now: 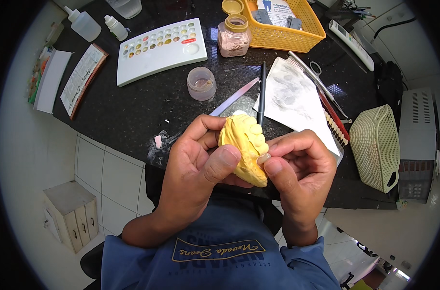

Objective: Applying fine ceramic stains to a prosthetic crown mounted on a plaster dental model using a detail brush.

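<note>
A yellow plaster dental cast (242, 145) with a row of moulded teeth is held tilted over the near edge of the bench. My left hand (195, 162) is closed round its left side, the thumb lying across the cast's face. Between the thumb and forefinger of my right hand (299, 166) is a small pale artificial tooth (263, 159). It lies right against the cast's right edge; whether it touches I cannot tell. Just beyond the cast, a purple-handled tool (235, 96) and a black pen (262, 92) rest on the bench.
On the dark bench (157, 108) stand a clear cup (201, 84), a white palette (159, 60), a powder jar (234, 38) and a yellow basket (290, 41). A smudged paper (297, 96) and a tooth shade guide (337, 128) lie rightward, beside a pale green basket (374, 150).
</note>
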Tool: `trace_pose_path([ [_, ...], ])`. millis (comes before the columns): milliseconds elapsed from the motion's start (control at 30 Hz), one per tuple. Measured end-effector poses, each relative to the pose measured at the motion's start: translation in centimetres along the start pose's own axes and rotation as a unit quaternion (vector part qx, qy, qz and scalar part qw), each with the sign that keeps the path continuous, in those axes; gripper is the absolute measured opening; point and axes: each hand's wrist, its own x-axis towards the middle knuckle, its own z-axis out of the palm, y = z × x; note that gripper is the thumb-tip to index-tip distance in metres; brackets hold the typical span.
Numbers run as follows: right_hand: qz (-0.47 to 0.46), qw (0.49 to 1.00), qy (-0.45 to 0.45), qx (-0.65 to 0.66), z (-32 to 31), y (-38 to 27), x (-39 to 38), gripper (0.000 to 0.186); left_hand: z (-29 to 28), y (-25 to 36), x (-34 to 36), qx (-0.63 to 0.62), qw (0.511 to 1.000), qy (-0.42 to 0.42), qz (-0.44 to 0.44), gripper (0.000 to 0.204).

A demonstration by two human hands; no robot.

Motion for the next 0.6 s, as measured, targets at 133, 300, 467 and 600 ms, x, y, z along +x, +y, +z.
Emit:
trace_pose_path([
  [133,0.001,1.000,0.006,0.011,0.04,-0.13,0.10,0.019,0.00,0.03,0.00,-0.003,1.000,-0.001,-0.001,0.063],
  [300,-0.003,1.000,0.001,0.005,0.02,-0.04,0.05,0.018,-0.12,-0.01,-0.08,-0.003,1.000,-0.004,0.000,0.063],
  [467,-0.003,1.000,0.002,0.000,0.03,0.01,0.03,0.018,-0.15,-0.01,0.02,-0.005,1.000,-0.004,-0.002,0.061],
  [600,-0.005,1.000,0.000,-0.003,-0.03,0.02,0.04,0.018,-0.22,0.00,0.02,-0.004,1.000,-0.010,0.000,0.060],
])
